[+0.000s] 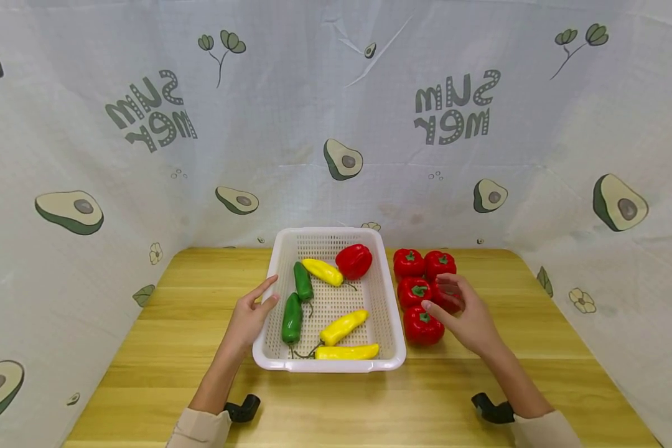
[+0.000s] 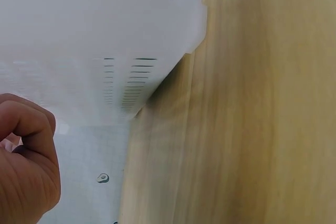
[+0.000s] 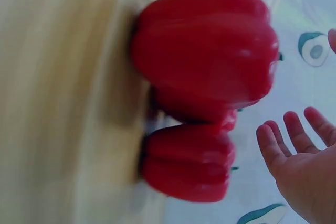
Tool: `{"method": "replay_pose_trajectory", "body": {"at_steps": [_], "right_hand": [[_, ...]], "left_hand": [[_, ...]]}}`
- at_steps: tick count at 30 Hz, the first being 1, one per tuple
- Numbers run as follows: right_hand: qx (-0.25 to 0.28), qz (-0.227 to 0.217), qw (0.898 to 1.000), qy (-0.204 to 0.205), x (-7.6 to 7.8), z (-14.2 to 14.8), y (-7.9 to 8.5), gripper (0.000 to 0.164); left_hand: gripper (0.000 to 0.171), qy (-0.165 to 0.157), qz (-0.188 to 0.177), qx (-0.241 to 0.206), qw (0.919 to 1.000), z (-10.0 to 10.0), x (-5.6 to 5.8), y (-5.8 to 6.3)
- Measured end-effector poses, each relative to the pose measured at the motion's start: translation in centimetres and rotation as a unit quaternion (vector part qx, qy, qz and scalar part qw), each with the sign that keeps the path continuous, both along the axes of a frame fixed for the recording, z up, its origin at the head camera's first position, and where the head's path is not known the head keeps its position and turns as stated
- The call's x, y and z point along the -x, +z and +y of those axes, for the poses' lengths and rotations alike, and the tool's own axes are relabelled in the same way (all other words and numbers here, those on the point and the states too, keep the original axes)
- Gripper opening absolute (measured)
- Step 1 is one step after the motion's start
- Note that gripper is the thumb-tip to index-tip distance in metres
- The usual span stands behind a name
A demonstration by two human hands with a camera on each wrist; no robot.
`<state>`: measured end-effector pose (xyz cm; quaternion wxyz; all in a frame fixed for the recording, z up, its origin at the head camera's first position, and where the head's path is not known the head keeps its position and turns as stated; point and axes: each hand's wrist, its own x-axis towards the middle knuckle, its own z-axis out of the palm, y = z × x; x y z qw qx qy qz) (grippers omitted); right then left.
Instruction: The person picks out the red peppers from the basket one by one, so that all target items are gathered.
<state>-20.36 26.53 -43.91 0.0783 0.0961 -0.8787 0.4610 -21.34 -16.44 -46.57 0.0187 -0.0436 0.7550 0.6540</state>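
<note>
A white plastic basket (image 1: 329, 368) stands on the table, its slotted side wall (image 2: 131, 77) filling much of the left wrist view. At its left rim, my left hand (image 1: 250, 317) holds on with thumb and fingers; bent fingers (image 2: 29, 124) show in the left wrist view. Inside lie one red bell pepper (image 1: 354, 261), two green chili peppers (image 1: 292, 318) and three yellow ones (image 1: 344, 328). To the basket's right, several red bell peppers (image 1: 424, 326) are grouped closely. My right hand (image 1: 470, 320) hovers over their right side, fingers spread (image 3: 299, 132), holding nothing, partly hiding one pepper (image 1: 450, 298).
The wooden table (image 1: 201, 292) carries the basket and peppers. A pale printed cloth (image 1: 291, 124) hangs behind and along both sides. Dark wrist mounts (image 1: 243, 409) stick out near both sleeves.
</note>
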Motion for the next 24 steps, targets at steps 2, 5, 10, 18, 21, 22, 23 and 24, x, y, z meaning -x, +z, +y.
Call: {"method": "replay_pose_trajectory", "body": {"at_steps": [2, 5, 10, 18, 21, 22, 23, 24], "right_hand": [[-0.003, -0.001, 1.000, 0.003, 0.5, -0.4, 0.6, 0.066], [-0.003, 0.000, 1.000, 0.008, 1.3, -1.2, 1.7, 0.067], [0.008, 0.002, 1.000, 0.028, 2.8, -2.9, 3.7, 0.069], [0.011, 0.011, 0.998, 0.053, 5.1, -6.4, 6.6, 0.071], [0.037, 0.020, 0.996, 0.074, 6.2, -7.9, 7.4, 0.069], [0.045, 0.022, 0.995, 0.082, 6.7, -8.4, 7.6, 0.068], [0.052, 0.024, 0.994, 0.089, 7.1, -8.9, 7.8, 0.067], [0.058, 0.022, 0.994, 0.095, 7.4, -9.4, 7.9, 0.066]], "left_hand": [[0.050, -0.003, -0.003, -0.002, 1.0000, -0.1, -0.1, 0.1], [0.051, -0.005, -0.006, -0.006, 1.0000, -0.2, -0.1, 0.3], [0.050, -0.003, -0.003, -0.006, 1.0000, -0.1, -0.2, 0.3], [0.049, 0.000, -0.006, -0.018, 0.9998, 0.0, -0.1, 0.2], [0.050, -0.001, -0.007, -0.022, 0.9997, 0.0, -0.1, 0.3], [0.050, -0.001, -0.007, -0.024, 0.9997, 0.0, -0.2, 0.3], [0.050, -0.002, -0.008, -0.026, 0.9996, 0.0, -0.2, 0.3], [0.051, -0.003, -0.008, -0.027, 0.9996, 0.1, -0.2, 0.4]]}}
